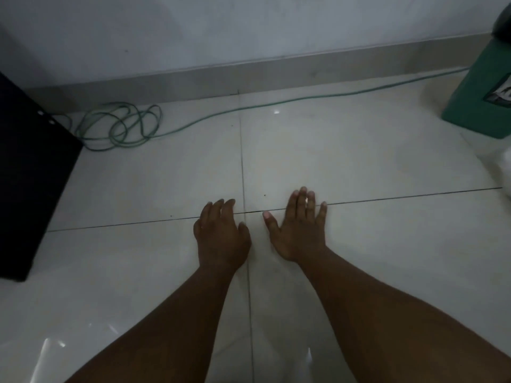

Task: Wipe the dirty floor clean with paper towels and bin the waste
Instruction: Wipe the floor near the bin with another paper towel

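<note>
Both of my hands reach out over the pale glossy tiled floor (359,161), palms down, near where two grout lines cross. My left hand (221,233) has its fingers slightly curled and apart, holding nothing. My right hand (300,225) is spread flat with a ring on one finger, also holding nothing. A green bin (478,100) with a dark liner stands at the far right by the wall. Something white and crumpled (504,172) shows at the right edge, too cut off to identify. A few small dark specks lie on the tile ahead of my hands.
A green cable (124,125) lies coiled near the skirting at the left and runs right along the wall. A black flat object (30,172) stands at the left edge. The white wall with its grey skirting closes off the far side.
</note>
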`<state>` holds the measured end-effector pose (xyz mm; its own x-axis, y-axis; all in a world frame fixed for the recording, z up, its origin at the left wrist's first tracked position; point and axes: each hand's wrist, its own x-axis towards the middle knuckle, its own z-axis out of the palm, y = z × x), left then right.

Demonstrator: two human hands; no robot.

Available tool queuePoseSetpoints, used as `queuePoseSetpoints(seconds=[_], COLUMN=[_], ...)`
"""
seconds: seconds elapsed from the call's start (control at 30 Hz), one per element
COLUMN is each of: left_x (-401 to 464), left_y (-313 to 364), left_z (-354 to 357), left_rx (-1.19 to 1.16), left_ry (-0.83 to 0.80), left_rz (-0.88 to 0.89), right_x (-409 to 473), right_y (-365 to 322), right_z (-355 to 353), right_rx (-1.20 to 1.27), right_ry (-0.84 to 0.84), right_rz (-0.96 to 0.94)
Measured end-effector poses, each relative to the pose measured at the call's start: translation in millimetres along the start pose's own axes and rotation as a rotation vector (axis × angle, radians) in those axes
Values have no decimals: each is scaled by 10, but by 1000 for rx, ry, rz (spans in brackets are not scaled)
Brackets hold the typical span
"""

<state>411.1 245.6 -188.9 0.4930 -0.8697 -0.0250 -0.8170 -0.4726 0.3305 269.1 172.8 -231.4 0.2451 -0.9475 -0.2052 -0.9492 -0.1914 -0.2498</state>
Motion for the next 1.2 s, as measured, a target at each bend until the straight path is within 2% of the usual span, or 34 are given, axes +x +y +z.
queuePoseSetpoints(seconds=[0.13,0.33,0.43,0.57,0.67,0.83,0.93,1.07,1.2], left_x=[117,277,342,404,449,466,407,273,155], left_y=[-318,-707,-754,-699,-665,-326,-73,101,182], left_z=[-119,-85,-33,5,30,51,93,222,244], left_rx=[-30,-66,-64,-115,-182,-204,-345,-268,-190], left_ry=[62,90,103,106,38,-71,-133,-8,24], left_rz=[-107,-152,-102,72,196,416,410,378,443], right_x=[184,413,481,414,359,272,226,176,104], right_y=[-258,-539,-709,-851,-764,-596,-526,-391,-253], right_z=[84,113,109,133,63,-184,-324,-361,-365], right_rx=[-23,-54,-55,-1,100,512,700,720,760], right_ry=[50,53,-4,-132,-221,-356,-393,-413,-367], right_rz=[36,-75,-176,-330,-365,-332,-237,-182,-113])
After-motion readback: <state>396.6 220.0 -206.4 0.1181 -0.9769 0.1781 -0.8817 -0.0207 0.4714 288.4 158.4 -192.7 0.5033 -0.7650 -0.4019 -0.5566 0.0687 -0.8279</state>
